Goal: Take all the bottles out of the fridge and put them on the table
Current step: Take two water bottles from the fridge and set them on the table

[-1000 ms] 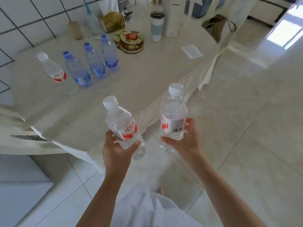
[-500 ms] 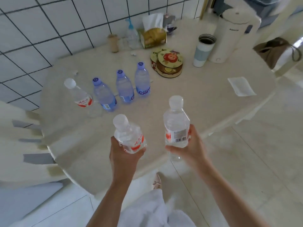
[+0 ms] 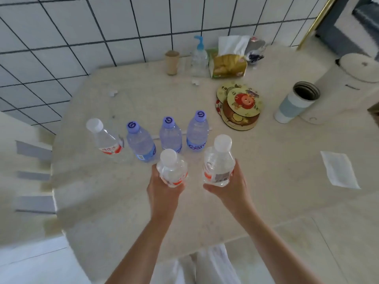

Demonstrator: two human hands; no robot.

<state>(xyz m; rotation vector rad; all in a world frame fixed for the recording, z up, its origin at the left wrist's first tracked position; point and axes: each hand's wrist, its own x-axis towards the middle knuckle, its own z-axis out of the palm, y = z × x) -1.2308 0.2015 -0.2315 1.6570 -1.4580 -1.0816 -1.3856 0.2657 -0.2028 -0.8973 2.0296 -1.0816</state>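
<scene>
A: Both hands are occupied: 1 clear bottle (image 3: 171,171) is gripped by the left hand (image 3: 164,191), another white-capped bottle (image 3: 219,160) by the right hand (image 3: 229,188). Both are held upright above the worktop (image 3: 266,160), likely so they can be set down.

B: By the row of 4 bottles (image 3: 170,136), apparently. What is hidden?

A: The fridge is not shown, both held bottles' bases are hidden from above, and the labels are blurred.

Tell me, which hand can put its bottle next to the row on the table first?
Probably the left hand. Its white-capped bottle hangs just in front of the blue-capped bottles. The right hand holds its bottle off past the row's right end.
</scene>
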